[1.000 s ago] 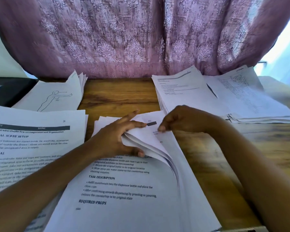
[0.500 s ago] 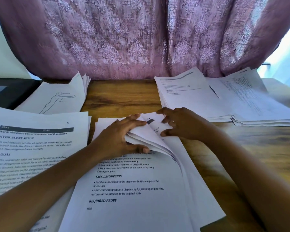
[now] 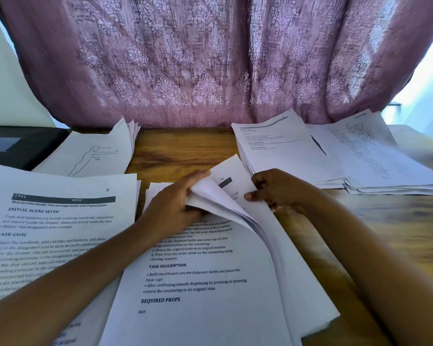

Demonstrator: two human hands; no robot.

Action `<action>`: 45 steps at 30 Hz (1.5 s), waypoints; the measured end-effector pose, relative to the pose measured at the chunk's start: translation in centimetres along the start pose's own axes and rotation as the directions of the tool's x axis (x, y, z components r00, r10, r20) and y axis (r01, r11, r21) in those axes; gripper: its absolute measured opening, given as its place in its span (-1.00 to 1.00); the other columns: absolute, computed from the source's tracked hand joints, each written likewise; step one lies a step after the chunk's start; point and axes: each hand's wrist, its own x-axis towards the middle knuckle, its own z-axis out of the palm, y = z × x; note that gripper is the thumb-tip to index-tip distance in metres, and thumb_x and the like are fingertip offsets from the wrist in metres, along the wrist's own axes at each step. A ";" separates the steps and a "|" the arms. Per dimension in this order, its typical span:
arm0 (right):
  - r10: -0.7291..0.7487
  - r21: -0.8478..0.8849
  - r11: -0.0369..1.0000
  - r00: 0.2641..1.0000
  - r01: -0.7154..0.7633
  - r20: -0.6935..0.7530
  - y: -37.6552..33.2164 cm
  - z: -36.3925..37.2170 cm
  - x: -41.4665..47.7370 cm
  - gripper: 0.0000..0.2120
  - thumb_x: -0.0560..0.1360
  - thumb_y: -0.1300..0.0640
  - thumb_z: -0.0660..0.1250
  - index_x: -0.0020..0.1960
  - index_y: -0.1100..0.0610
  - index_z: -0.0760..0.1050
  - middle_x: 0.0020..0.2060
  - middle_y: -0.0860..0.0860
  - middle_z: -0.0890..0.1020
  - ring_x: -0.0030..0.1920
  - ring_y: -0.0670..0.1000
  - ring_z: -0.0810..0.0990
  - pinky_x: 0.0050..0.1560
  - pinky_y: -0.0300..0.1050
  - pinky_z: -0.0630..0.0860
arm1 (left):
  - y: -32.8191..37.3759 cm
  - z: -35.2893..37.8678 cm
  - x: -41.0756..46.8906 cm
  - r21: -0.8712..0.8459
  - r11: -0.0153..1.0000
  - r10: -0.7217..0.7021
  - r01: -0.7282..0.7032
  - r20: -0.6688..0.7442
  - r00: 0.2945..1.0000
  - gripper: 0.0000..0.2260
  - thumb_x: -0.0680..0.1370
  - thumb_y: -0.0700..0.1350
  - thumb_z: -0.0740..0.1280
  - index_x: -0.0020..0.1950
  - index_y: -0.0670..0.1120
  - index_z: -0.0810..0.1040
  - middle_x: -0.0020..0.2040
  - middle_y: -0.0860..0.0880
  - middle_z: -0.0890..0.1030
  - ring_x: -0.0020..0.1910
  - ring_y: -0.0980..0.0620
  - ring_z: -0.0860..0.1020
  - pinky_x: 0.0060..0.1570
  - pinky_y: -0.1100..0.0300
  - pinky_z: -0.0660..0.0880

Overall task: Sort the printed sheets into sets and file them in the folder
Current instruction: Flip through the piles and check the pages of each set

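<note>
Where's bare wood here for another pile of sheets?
Bare wooden desk shows at the back, between the figure-sketch pile and the right-hand white stacks, and near right, below those stacks. Left and centre are covered by printed sheets.

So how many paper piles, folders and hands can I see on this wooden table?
White printed paper piles: 5 (front-left pile, back-left pile, centre pile, two back-right piles)
Black folder: 1
Bare hands: 2 (left hand, right hand)
Total: 8

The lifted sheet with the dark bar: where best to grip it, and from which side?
Pinch the sheet at its raised far corner, from the right: it curls free of the pile, and the left hand covers the left side.
</note>
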 end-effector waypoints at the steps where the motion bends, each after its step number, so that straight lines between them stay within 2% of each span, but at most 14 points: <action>1: -0.018 -0.015 1.000 0.999 0.018 -0.030 0.0 -0.2 0.1 -0.82 0.48 0.18 0.42 -0.20 0.07 0.43 -0.32 -0.02 0.50 -0.35 -0.04 0.51 -0.42 -0.24 0.44 | 0.1 -0.1 0.0 -0.011 1.000 -0.012 0.012 -0.013 1.000 -0.26 0.34 0.19 0.45 0.44 0.34 0.17 0.43 0.15 0.40 0.37 0.07 0.41 0.32 0.05 0.39; 3: -0.055 -0.078 0.996 0.995 0.048 -0.089 0.0 -0.5 0.2 -0.83 0.51 0.15 0.38 -0.17 0.04 0.40 -0.22 0.00 0.51 -0.28 0.01 0.51 -0.34 -0.21 0.45 | 0.3 -0.3 0.0 -0.025 0.999 -0.031 0.031 -0.024 0.999 -0.18 0.33 0.26 0.44 0.48 0.35 0.06 0.44 0.21 0.35 0.38 0.12 0.40 0.30 0.09 0.40; 7: -0.155 -0.204 0.973 0.959 0.106 -0.237 0.0 -1.6 -0.1 -0.83 0.53 0.09 0.34 0.07 0.08 0.42 0.05 0.06 0.53 -0.05 0.05 0.47 -0.11 -0.18 0.39 | 0.7 -0.6 0.1 -0.034 0.996 -0.082 0.080 -0.067 0.994 -0.05 0.39 0.09 0.51 0.54 0.25 -0.12 0.40 0.22 0.31 0.34 0.18 0.38 0.23 0.29 0.36; 11: -0.272 -0.310 0.941 0.848 0.136 -0.455 -0.4 -2.6 -1.1 -0.75 0.55 0.06 0.31 0.19 0.11 0.47 0.06 0.10 0.58 0.02 0.10 0.52 -0.05 -0.18 0.33 | 0.9 -0.7 0.7 -0.115 0.976 -0.194 0.184 -0.082 0.977 -0.03 0.39 0.21 0.40 0.55 0.17 -0.23 0.51 0.11 0.24 0.43 0.13 0.27 0.25 0.26 0.25; 16: -0.483 -0.524 0.848 0.523 0.079 -0.702 -0.4 -4.5 -2.5 -0.76 0.60 0.11 0.22 0.25 0.09 0.45 -0.04 0.21 0.65 -0.05 0.26 0.60 -0.05 0.06 0.51 | 0.5 -0.1 0.9 0.043 0.981 -0.188 0.187 0.030 0.982 -0.28 0.45 0.33 0.29 0.53 0.15 0.13 0.47 0.09 0.33 0.44 0.03 0.32 0.40 0.02 0.29; 21: -0.690 -0.687 0.723 0.129 0.071 -0.712 -0.8 -6.1 -3.9 -0.88 0.57 0.16 0.23 0.03 0.16 0.51 -0.30 0.15 0.62 -0.42 0.19 0.54 -0.40 -0.07 0.43 | 0.3 0.1 1.9 0.475 0.862 -0.282 0.175 0.164 0.945 -0.29 0.50 0.40 0.01 0.57 0.12 0.03 0.59 0.03 0.03 0.57 0.02 -0.01 0.51 -0.11 -0.06; 25: -0.794 -0.797 0.600 -0.075 0.072 -0.604 -1.9 -5.4 -4.7 -0.82 0.61 0.11 0.20 -0.04 0.15 0.54 -0.34 0.05 0.61 -0.47 0.07 0.52 -0.49 -0.26 0.30 | 1.0 -0.4 2.6 0.544 0.823 -0.334 0.164 0.229 0.914 -0.33 0.55 0.38 -0.03 0.58 0.10 0.00 0.60 -0.03 -0.04 0.57 -0.03 -0.08 0.50 -0.15 -0.10; 27: -0.830 -0.842 0.534 -0.146 0.076 -0.539 -3.6 -5.7 -5.6 -0.75 0.62 0.09 0.15 -0.06 0.14 0.57 -0.33 0.04 0.61 -0.43 0.06 0.55 -0.50 -0.24 0.34 | 1.9 -1.2 3.0 0.542 0.824 -0.323 0.168 0.204 0.924 -0.32 0.55 0.37 -0.03 0.59 0.06 0.00 0.60 -0.04 -0.03 0.57 -0.07 -0.06 0.51 -0.14 -0.08; 30: -0.865 -0.899 0.436 -0.258 0.041 -0.431 -6.6 -7.0 -7.2 -0.90 0.59 0.13 0.29 -0.04 0.12 0.56 -0.31 0.03 0.62 -0.38 0.06 0.57 -0.50 -0.15 0.42 | 2.6 -2.5 3.2 0.497 0.844 -0.337 0.203 0.197 0.921 -0.30 0.55 0.35 0.05 0.59 0.02 -0.01 0.59 -0.05 -0.02 0.57 -0.09 -0.01 0.52 -0.07 -0.04; 34: -0.799 -0.893 0.434 -0.406 0.122 -0.444 -10.3 -7.7 -9.5 -0.80 0.61 0.08 0.24 -0.08 0.14 0.58 -0.32 0.04 0.63 -0.41 0.03 0.54 -0.52 -0.20 0.37 | 3.6 -4.4 3.1 0.426 0.883 -0.283 0.197 0.148 0.948 -0.27 0.53 0.31 0.18 0.58 0.03 0.03 0.58 -0.02 0.09 0.56 -0.10 0.06 0.51 -0.08 0.02; 36: -0.738 -0.844 0.477 -0.409 0.247 -0.537 -11.3 -7.4 -9.9 -0.80 0.61 0.10 0.23 -0.06 0.17 0.56 -0.33 0.05 0.63 -0.44 -0.01 0.50 -0.51 -0.22 0.37 | 4.9 -6.2 1.9 0.258 0.945 -0.221 0.202 0.047 0.974 -0.39 0.55 0.17 0.30 0.54 0.04 0.18 0.52 0.02 0.25 0.49 0.00 0.25 0.46 0.05 0.20; 39: -0.654 -0.710 0.580 -0.291 0.399 -0.698 -11.8 -6.7 -9.5 -0.83 0.57 0.18 0.22 -0.01 0.23 0.56 -0.30 0.09 0.62 -0.38 -0.04 0.42 -0.39 -0.19 0.32 | 6.4 -9.8 -2.4 -0.005 0.991 -0.130 0.130 0.042 0.991 -0.62 0.54 -0.02 0.36 0.34 0.08 0.40 0.25 0.21 0.48 0.16 0.37 0.48 0.18 0.46 0.38; 43: -0.538 -0.434 0.747 0.077 0.503 -0.839 -11.3 -6.0 -7.6 -0.81 0.53 0.19 0.18 0.06 0.21 0.51 -0.16 0.09 0.60 -0.21 0.00 0.44 -0.18 -0.17 0.31 | 5.3 -13.4 -9.8 0.171 0.972 -0.177 0.161 0.084 0.981 -0.49 0.46 0.23 0.27 0.41 0.22 0.35 0.40 0.18 0.41 0.35 0.19 0.39 0.39 0.22 0.27; 45: -0.498 -0.319 0.798 0.260 0.512 -0.827 -10.6 -5.1 -5.8 -0.81 0.49 0.16 0.23 0.04 0.21 0.51 -0.13 0.11 0.61 -0.15 0.06 0.50 -0.09 -0.08 0.43 | 5.0 -14.1 -13.6 0.239 0.948 -0.242 0.210 0.113 0.964 -0.51 0.45 0.26 0.27 0.38 0.29 0.33 0.41 0.23 0.37 0.37 0.18 0.35 0.39 0.20 0.28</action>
